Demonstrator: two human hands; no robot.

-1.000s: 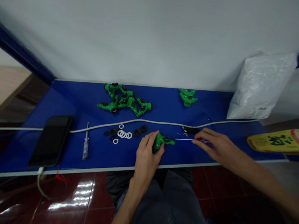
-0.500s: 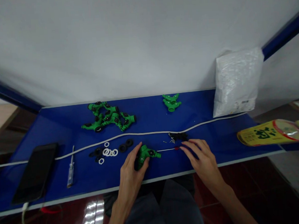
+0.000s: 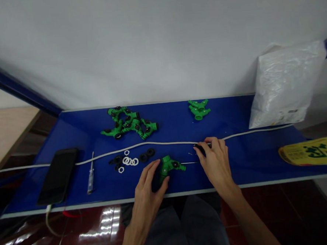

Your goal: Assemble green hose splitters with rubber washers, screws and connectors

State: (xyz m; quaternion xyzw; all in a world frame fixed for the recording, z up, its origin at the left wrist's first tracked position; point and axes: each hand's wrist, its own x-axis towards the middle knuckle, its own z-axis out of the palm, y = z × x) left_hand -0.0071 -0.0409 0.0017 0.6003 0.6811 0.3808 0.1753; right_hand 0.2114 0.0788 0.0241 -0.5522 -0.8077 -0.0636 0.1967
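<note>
My left hand [image 3: 149,188] is closed round a green Y-shaped connector [image 3: 168,165] near the table's front edge. A thin metal shaft [image 3: 189,162] lies just right of the connector, its other end hidden by my right hand [image 3: 215,161]. That hand is over the small black parts [image 3: 199,148] beside the white cable, thumb and fingers bent round them; what the fingertips grip, if anything, is hidden. Black rings [image 3: 147,155] and white rings [image 3: 130,161] lie to the left of the connector. Several assembled green connectors [image 3: 128,122] form a group farther back.
The white cable [image 3: 164,142] crosses the blue table [image 3: 171,118]. Left are a phone [image 3: 58,176] and a clear-handled screwdriver [image 3: 91,178]. Green pieces [image 3: 199,109] lie at the back, a white package [image 3: 284,87] leans at the right, and a yellow-labelled bottle [image 3: 312,152] lies near it.
My right hand has moved from the red end of the thin shaft to the small black parts behind it. My left hand still holds the green connector. The whole view has shifted.
</note>
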